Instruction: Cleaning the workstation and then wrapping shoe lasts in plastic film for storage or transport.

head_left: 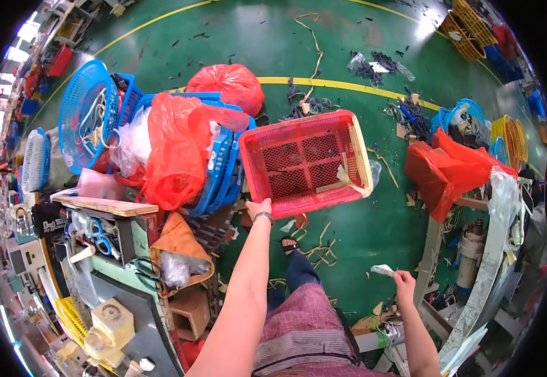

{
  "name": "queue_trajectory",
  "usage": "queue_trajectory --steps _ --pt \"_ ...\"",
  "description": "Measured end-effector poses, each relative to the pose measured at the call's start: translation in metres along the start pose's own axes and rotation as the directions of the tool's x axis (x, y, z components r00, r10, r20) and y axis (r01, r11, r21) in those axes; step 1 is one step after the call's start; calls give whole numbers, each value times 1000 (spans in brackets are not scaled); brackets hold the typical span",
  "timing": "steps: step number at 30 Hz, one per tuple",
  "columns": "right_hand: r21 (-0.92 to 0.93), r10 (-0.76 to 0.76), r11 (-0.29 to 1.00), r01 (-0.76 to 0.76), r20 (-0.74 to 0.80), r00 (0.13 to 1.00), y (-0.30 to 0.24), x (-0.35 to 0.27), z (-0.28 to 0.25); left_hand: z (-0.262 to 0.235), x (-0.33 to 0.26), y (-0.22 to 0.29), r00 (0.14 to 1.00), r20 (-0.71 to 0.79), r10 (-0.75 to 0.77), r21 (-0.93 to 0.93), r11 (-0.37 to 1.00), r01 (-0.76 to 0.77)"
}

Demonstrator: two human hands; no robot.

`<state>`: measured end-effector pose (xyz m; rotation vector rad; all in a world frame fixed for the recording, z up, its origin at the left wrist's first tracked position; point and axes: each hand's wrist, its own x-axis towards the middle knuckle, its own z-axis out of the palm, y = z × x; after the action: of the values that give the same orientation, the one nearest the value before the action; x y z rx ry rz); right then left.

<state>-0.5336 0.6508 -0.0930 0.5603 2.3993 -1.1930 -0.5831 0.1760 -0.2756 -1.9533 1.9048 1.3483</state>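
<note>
My left hand (259,209) is closed on the near left corner of a red plastic basket (264,202). The basket is tilted so that its mesh inside shows, with a pale strip (347,178) lying toward its right end. Its right rim looks yellowish. Lower and to the right, my right hand (404,289) pinches a small whitish scrap (382,270), thin like plastic or paper; its exact kind I cannot make out. That hand is well apart from the basket.
Blue baskets (217,169) with red plastic bags (176,147) stand at left, beside a workbench holding scissors (145,271). At right, a red sheet (440,173) hangs over a machine table. Strips and dark scraps (415,119) litter the green floor (361,242).
</note>
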Motion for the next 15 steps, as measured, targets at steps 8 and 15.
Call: queue_trajectory --steps 8,15 --pt "19 -40 999 38 146 989 -84 29 58 -108 -91 118 941 293 170 251 936 -247" --pt "-183 -624 752 633 111 774 -106 142 132 -299 -194 129 906 296 301 -550 830 -96"
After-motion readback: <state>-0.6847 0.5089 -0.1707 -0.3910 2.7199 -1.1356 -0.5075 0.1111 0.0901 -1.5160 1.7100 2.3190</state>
